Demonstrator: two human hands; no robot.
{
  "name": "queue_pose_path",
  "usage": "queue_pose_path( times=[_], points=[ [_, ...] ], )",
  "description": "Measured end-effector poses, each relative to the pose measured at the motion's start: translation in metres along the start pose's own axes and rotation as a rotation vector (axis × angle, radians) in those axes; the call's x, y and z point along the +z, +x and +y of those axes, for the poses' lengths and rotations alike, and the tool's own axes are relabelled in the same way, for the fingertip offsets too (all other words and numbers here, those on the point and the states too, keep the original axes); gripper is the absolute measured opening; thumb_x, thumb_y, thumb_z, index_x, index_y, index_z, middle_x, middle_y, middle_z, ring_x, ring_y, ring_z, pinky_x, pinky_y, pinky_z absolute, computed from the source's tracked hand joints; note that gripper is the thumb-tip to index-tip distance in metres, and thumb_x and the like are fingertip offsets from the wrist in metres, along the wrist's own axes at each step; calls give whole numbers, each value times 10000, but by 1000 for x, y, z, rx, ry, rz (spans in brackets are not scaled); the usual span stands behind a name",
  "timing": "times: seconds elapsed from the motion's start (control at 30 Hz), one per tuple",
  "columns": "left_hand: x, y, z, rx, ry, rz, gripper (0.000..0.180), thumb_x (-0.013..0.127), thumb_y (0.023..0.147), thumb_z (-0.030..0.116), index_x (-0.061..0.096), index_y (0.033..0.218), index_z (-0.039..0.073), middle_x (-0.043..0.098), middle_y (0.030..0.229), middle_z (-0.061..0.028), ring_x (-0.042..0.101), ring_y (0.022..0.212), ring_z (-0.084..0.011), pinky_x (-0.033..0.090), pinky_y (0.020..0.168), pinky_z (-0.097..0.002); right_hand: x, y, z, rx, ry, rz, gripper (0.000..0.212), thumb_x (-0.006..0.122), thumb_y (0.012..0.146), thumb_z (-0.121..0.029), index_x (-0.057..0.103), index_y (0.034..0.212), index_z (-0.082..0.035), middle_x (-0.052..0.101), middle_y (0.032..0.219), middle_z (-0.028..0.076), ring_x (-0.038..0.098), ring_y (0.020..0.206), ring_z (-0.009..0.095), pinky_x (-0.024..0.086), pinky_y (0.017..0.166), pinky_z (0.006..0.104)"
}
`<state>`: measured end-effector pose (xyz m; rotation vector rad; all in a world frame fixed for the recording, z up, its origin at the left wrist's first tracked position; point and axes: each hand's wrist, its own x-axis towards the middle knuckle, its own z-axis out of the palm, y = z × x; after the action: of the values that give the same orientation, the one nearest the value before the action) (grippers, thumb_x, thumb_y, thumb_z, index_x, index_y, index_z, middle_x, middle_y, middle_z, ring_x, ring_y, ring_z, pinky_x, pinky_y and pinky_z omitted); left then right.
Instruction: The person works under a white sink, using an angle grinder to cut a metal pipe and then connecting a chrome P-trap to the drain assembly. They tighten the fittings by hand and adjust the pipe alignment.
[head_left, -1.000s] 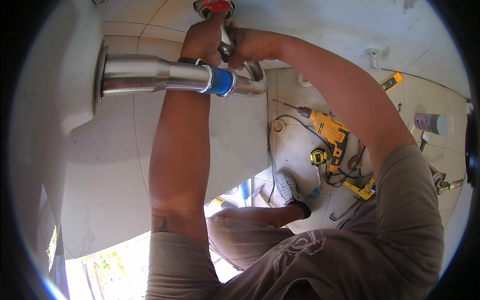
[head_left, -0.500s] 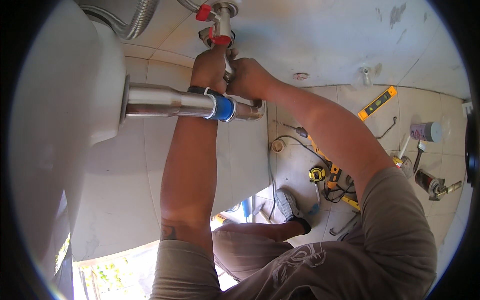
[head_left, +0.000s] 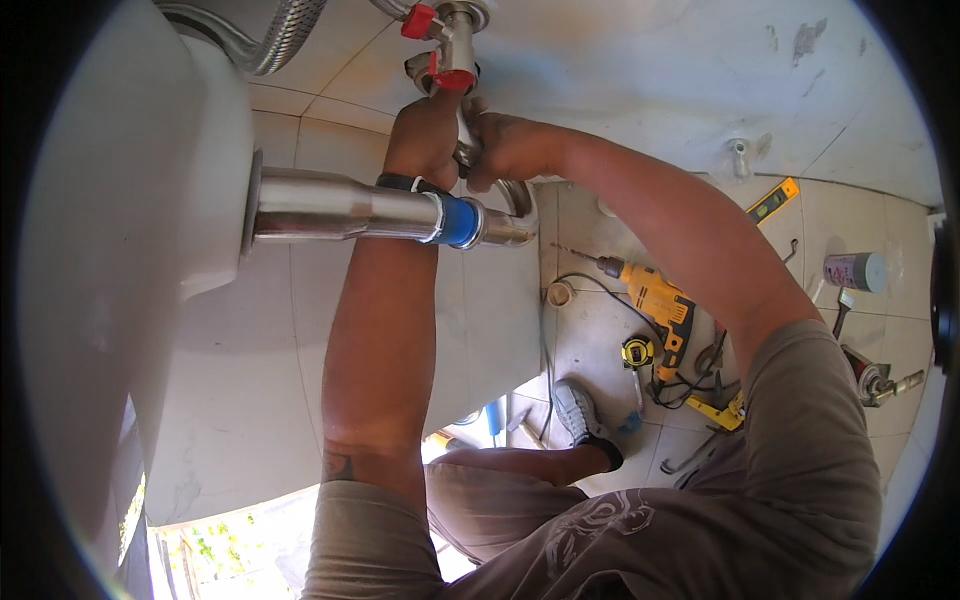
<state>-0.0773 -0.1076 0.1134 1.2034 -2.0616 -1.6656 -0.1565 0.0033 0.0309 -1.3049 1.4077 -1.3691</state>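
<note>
Under the white basin, my left hand (head_left: 422, 140) is closed on one side of a shiny metal piece (head_left: 467, 143), its upper fingers close below the valve (head_left: 456, 45) with red handles. My right hand (head_left: 515, 150) grips the same piece from the right, fingers curled. Both hands hide much of it, so its exact kind cannot be told. Across my left wrist, nearer the camera, runs a chrome drain pipe (head_left: 330, 203) with a blue band (head_left: 460, 221). Its curved end (head_left: 525, 215) bends up toward my right hand.
A yellow drill (head_left: 655, 300), a tape measure (head_left: 637, 351) and a spirit level (head_left: 773, 200) lie on the tiled floor at right. Farther right are a can (head_left: 855, 271) and a brush (head_left: 842, 310). A braided hose (head_left: 285, 40) hangs at upper left.
My right hand has shifted slightly right, and its forearm and elbow have swung right and outward. More of the drill now shows. My left hand keeps nearly the same place.
</note>
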Motion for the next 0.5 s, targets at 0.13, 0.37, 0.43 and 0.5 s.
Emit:
queue_pose_path(
  times=[0.13, 0.37, 0.43, 0.5],
  points=[
    [6, -2, -6, 46, -44, 23, 479, 693, 943, 411, 611, 1138, -19, 656, 1004, -103, 622, 866, -211, 514, 753, -362, 10, 2, -1, 18, 6, 57, 596, 754, 669, -215, 595, 1122, 137, 710, 904, 237, 701, 854, 302, 550, 782, 388],
    [10, -9, 1, 10, -193, -13, 383, 766, 929, 342, 580, 1009, 17, 613, 892, -89, 633, 857, -185, 544, 705, -339, 31, -2, -3, 33, -13, 298, 462, 753, 670, -197, 675, 1033, 78, 710, 916, 258, 707, 899, 366, 568, 816, 401],
    [9, -10, 2, -6, -164, -2, 378, 758, 937, 337, 588, 1027, 12, 613, 905, -89, 638, 861, -189, 545, 712, -344, 33, -5, -6, 85, -15, 317, 468, 756, 672, -196, 676, 1046, 73, 710, 939, 263, 706, 928, 371, 568, 837, 405],
    [8, -10, 1, -2, -164, 3, 388, 750, 943, 340, 594, 1061, 5, 616, 925, -91, 643, 869, -196, 544, 723, -349, 33, -7, -9, 114, -12, 313, 507, 768, 677, -206, 661, 1088, 71, 706, 978, 268, 700, 967, 371, 564, 865, 408]
  ],
)
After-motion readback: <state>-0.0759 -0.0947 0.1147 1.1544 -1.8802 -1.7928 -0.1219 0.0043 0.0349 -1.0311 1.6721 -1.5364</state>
